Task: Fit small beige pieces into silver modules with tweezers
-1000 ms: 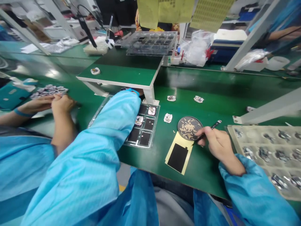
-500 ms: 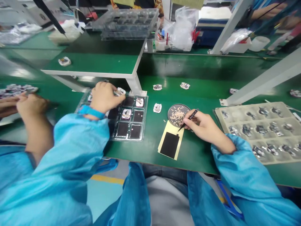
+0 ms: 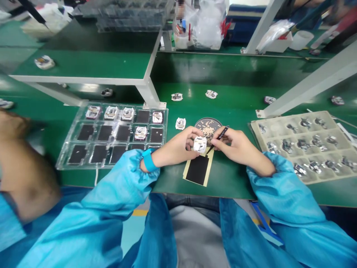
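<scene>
My left hand (image 3: pixel 181 147) pinches a small white watch case (image 3: pixel 200 144) with rounded corners, held up over the yellow backing sheet (image 3: pixel 209 162). In my right hand (image 3: pixel 232 146) is a pair of black tweezers (image 3: pixel 223 132), their tips pointing down near the top of the black square (image 3: pixel 196 170) on that sheet. Just behind both hands sits a round dark dish (image 3: pixel 208 124) of tiny beige pieces. To the left lies a clear plastic tray (image 3: pixel 63 158), with several similar cases in its pockets, among them a case (image 3: pixel 141 133) in the middle row.
A beige tray (image 3: pixel 292 141) of metal parts lies at the right. Loose cases, including a case (image 3: pixel 180 123), rest on the green bench. White-legged shelf (image 3: pixel 83 70) stands behind the clear tray. A co-worker's arm (image 3: pixel 25 167) is at the far left.
My left hand has moved right from the clear tray, bringing a watch case in front of the dish. My right hand stays near the sheet with the tweezers. The view has shifted.
</scene>
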Motion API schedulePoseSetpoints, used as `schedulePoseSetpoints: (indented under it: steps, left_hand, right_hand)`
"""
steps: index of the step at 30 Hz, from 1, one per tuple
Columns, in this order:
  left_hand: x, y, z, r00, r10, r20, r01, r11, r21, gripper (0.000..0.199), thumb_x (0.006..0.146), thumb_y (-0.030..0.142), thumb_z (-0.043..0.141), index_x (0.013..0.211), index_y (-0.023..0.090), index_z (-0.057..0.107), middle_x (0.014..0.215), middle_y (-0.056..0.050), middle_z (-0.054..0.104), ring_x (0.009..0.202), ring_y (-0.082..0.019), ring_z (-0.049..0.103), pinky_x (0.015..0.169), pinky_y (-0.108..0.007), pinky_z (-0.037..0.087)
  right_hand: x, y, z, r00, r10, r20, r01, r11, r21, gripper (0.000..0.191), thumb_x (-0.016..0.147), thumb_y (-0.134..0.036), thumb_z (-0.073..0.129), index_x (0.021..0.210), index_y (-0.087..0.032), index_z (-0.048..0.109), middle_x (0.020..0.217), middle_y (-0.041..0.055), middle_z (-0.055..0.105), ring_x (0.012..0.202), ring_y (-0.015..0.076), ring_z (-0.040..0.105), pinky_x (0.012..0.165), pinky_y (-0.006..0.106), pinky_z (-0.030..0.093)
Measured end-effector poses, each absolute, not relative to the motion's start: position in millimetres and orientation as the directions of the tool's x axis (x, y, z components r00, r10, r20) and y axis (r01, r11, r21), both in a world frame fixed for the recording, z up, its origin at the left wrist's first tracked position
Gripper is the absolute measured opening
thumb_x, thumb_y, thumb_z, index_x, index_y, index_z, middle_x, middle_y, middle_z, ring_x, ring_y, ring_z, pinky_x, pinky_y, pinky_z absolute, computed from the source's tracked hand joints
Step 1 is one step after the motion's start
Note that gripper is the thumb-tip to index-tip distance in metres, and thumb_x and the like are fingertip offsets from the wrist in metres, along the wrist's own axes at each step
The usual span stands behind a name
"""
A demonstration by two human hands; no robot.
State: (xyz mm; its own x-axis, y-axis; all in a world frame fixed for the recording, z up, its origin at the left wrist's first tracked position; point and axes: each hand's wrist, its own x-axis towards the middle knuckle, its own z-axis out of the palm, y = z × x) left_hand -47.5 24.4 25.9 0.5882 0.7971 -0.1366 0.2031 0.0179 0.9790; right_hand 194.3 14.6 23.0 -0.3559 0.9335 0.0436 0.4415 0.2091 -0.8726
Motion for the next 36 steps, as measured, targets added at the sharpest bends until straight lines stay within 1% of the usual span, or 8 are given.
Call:
schedulePoseSetpoints:
  steps: [3,5,11,17,21,24,29,36]
  left_hand:
    - [-44.4,22.6,12.4,0.588,0.8,-0.124,0.171,0.028,0.985,0.059,0.075,0.01,0.072,0.13,0.02,0.053,0.106,-0.005,0.067,0.084,-0.015,0.066,0.067,-0.025,0.048]
    - [-45.0,18.4,4.8,0.579,0.806,-0.125,0.175,0.027,0.984,0.056,0.075,0.009,0.071,0.128,0.019,0.054,0.107,-0.005,0.068,0.087,-0.016,0.067,0.067,-0.025,0.048]
    - [-46.3,10.3,-3.7,0.58,0.805,-0.124,0.298,-0.068,0.952,0.05,0.076,0.008,0.066,0.123,0.023,0.055,0.098,0.0,0.067,0.079,-0.015,0.064,0.066,-0.026,0.048]
    - [-44.4,6.9,-1.0,0.556,0.822,-0.122,0.277,-0.045,0.96,0.05,0.078,0.014,0.07,0.126,0.023,0.056,0.1,-0.001,0.069,0.079,-0.014,0.064,0.065,-0.024,0.047]
    - [-40.6,5.6,-2.4,0.481,0.87,-0.109,0.246,-0.015,0.969,0.033,0.085,0.032,0.074,0.115,0.022,0.062,0.094,-0.002,0.07,0.073,-0.014,0.063,0.065,-0.026,0.049]
    - [-37.3,5.6,-5.1,0.439,0.89,-0.126,0.202,0.039,0.979,0.022,0.09,0.034,0.068,0.108,0.021,0.063,0.085,-0.001,0.069,0.068,-0.014,0.063,0.064,-0.027,0.051]
    - [-35.9,6.8,-10.2,0.438,0.89,-0.128,0.11,0.089,0.99,0.016,0.091,0.025,0.063,0.106,0.019,0.064,0.092,-0.003,0.073,0.079,-0.016,0.07,0.072,-0.028,0.056]
    - [-38.0,7.1,-14.9,0.424,0.896,-0.131,0.183,0.057,0.982,0.022,0.092,0.024,0.062,0.112,0.019,0.07,0.094,-0.006,0.076,0.086,-0.02,0.073,0.076,-0.031,0.059]
  right_hand:
    - [193.3,14.6,20.9,-0.36,0.932,0.039,0.443,0.208,-0.872,0.019,0.09,-0.039,0.072,0.092,-0.022,0.065,0.075,0.0016,0.07,0.065,0.017,0.067,0.062,0.031,0.057]
    - [192.6,14.3,20.1,-0.365,0.93,0.037,0.441,0.207,-0.873,0.019,0.088,-0.037,0.074,0.092,-0.022,0.065,0.076,0.0017,0.071,0.066,0.017,0.068,0.062,0.03,0.057]
    - [192.6,10.0,30.4,-0.382,0.923,0.053,0.351,0.197,-0.916,0.015,0.089,-0.033,0.075,0.09,-0.021,0.065,0.08,0.0021,0.071,0.069,0.0164,0.069,0.066,0.031,0.059]
    - [192.0,2.0,39.3,-0.247,0.942,0.229,0.222,0.285,-0.933,0.014,0.089,-0.033,0.076,0.094,-0.025,0.065,0.091,0.0042,0.072,0.08,0.0201,0.072,0.074,0.037,0.063]
    - [189.2,-0.4,40.7,-0.183,0.918,0.352,0.241,0.389,-0.889,0.014,0.089,-0.03,0.076,0.095,-0.027,0.064,0.091,0.0053,0.072,0.085,0.0234,0.072,0.076,0.041,0.063]
    - [187.7,-0.8,41.3,-0.166,0.9,0.403,0.253,0.434,-0.865,0.013,0.089,-0.026,0.075,0.095,-0.028,0.063,0.089,0.0055,0.072,0.085,0.0245,0.072,0.078,0.044,0.063]
    - [185.4,-0.2,34.6,-0.227,0.881,0.415,0.28,0.467,-0.839,0.013,0.089,-0.024,0.074,0.095,-0.028,0.063,0.091,0.006,0.073,0.087,0.0255,0.073,0.079,0.045,0.063]
    - [183.1,1.7,28.0,-0.345,0.841,0.417,0.287,0.517,-0.806,0.017,0.087,-0.015,0.072,0.097,-0.026,0.065,0.094,0.0055,0.075,0.091,0.0238,0.073,0.08,0.041,0.062]
